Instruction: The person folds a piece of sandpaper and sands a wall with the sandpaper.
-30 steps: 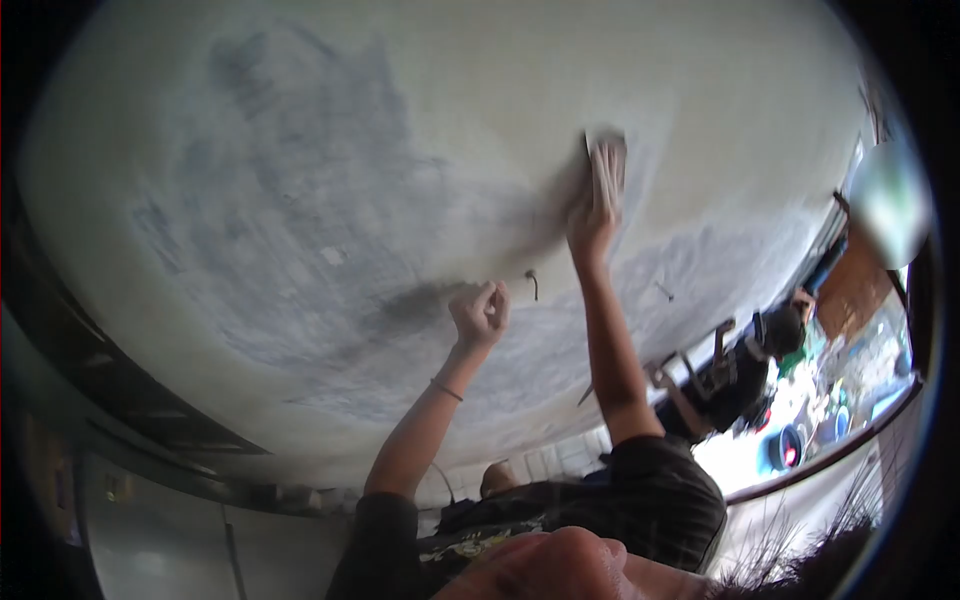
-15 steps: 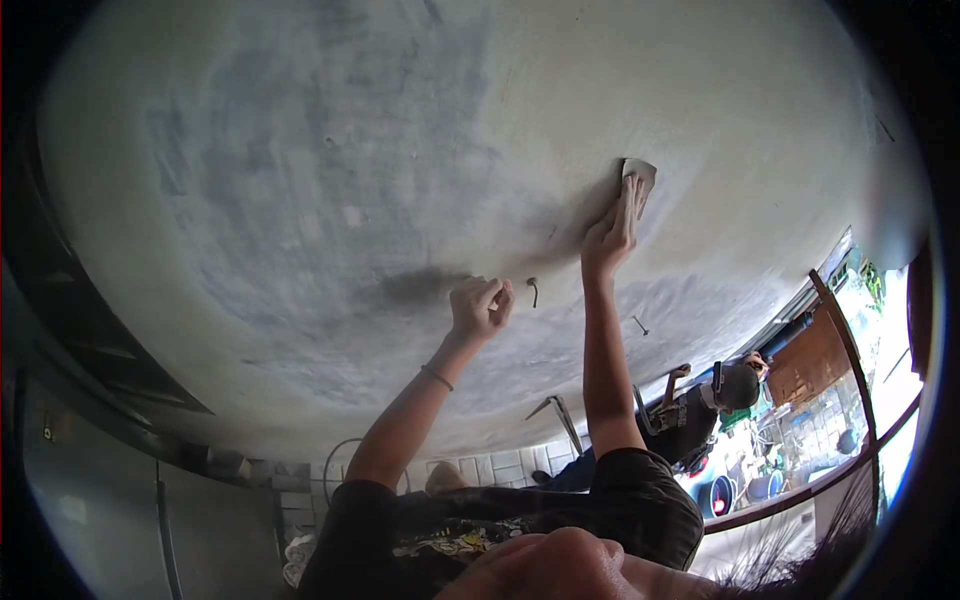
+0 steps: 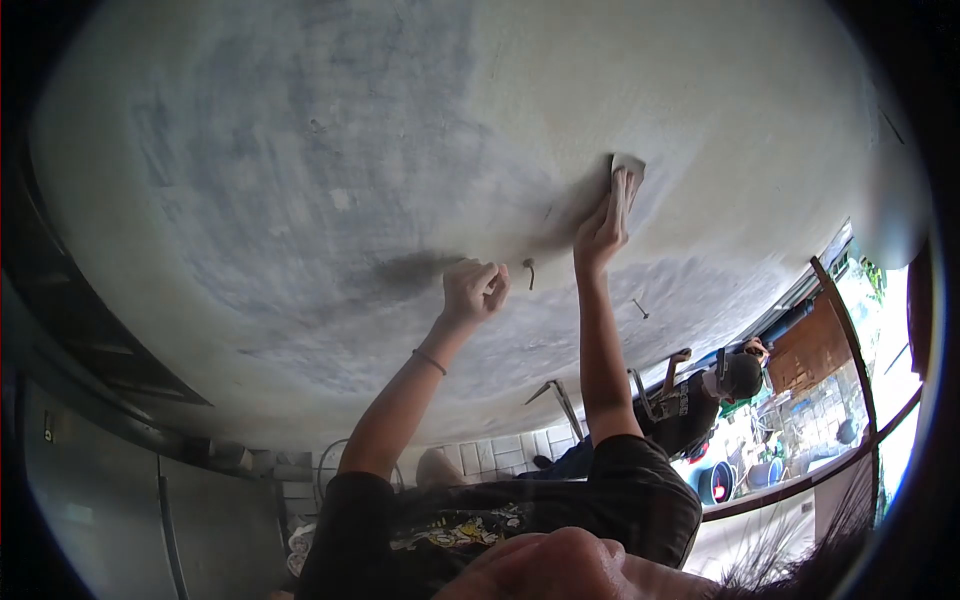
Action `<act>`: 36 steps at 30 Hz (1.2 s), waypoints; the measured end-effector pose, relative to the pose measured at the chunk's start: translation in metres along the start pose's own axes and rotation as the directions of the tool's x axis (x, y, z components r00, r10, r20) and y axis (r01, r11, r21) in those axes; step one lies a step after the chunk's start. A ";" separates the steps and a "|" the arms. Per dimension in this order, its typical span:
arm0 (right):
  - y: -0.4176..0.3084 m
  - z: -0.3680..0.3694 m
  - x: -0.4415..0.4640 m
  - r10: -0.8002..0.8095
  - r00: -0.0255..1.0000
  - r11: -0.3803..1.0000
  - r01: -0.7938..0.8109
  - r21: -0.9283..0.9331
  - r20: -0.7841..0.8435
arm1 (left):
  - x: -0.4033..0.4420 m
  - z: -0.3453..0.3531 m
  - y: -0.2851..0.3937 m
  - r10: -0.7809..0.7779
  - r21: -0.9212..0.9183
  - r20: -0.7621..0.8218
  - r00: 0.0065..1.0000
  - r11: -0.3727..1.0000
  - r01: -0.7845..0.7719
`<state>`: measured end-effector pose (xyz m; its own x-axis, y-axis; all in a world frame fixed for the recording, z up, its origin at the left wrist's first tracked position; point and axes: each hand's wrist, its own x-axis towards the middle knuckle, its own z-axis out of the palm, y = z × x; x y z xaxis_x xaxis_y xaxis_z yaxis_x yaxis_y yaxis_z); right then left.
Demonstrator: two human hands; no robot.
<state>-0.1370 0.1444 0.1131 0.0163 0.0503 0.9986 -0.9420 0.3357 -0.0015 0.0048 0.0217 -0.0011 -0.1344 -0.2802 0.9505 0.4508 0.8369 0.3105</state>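
Observation:
A pale wall [image 3: 420, 190] with cloudy blue-grey patches fills most of the head view. My right hand [image 3: 604, 230] is raised, its straight fingers pressing a small greyish sheet, which looks like sandpaper [image 3: 628, 164], flat against the wall. Lower and to the left, my left hand [image 3: 474, 290] is curled into a loose fist close to the wall, with a dark band on the wrist; nothing shows in its fingers. Just right of that fist, a short hook or nail [image 3: 530, 272] sticks out of the wall.
A second nail [image 3: 641, 309] juts from the wall further right. A co-worker in a dark cap [image 3: 738, 377] stands at lower right, one hand near the wall. Metal legs [image 3: 560, 403] stand between us. A grey cabinet [image 3: 100, 500] is at lower left.
My right hand and the sandpaper have shifted slightly left and up along the wall. The left fist sits a little higher in view, and the whole view has moved slightly.

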 end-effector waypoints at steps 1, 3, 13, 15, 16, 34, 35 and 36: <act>-0.002 -0.001 -0.007 0.008 1.000 1.000 -0.008 0.002 0.008 | 0.001 -0.002 0.001 -0.002 0.023 0.023 1.000 1.000 0.002; -0.007 0.000 -0.030 -0.011 1.000 1.000 0.011 -0.022 -0.002 | -0.001 -0.004 0.007 -0.014 0.047 0.047 0.999 0.999 0.012; -0.004 0.004 -0.021 -0.047 0.995 0.998 0.049 0.025 -0.088 | 0.004 -0.007 0.009 -0.041 0.078 0.137 0.990 0.997 0.030; -0.002 0.003 0.031 0.041 0.997 0.998 -0.038 0.051 -0.065 | 0.002 -0.006 0.008 -0.069 0.054 0.123 0.990 0.997 0.062; -0.002 0.004 0.034 0.041 0.997 0.998 -0.038 0.044 -0.067 | 0.002 -0.005 0.006 -0.065 0.055 0.125 0.990 0.997 0.059; 0.000 0.004 -0.002 -0.107 0.993 0.992 0.110 0.063 -0.050 | 0.005 -0.012 0.011 -0.053 0.067 0.189 0.981 0.997 0.041; 0.003 0.005 -0.038 -0.087 0.996 0.994 0.088 0.057 -0.027 | 0.006 -0.012 0.011 -0.050 0.050 0.200 0.979 0.998 0.041; -0.009 -0.001 -0.068 -0.028 1.000 0.994 0.029 0.102 -0.009 | 0.007 -0.013 0.010 -0.061 0.056 0.186 0.981 0.997 0.051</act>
<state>-0.1294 0.1393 0.0449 0.0460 0.0493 0.9977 -0.9703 0.2396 0.0328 0.0196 0.0220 0.0086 -0.3230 -0.2387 0.9158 0.3934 0.8463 0.3593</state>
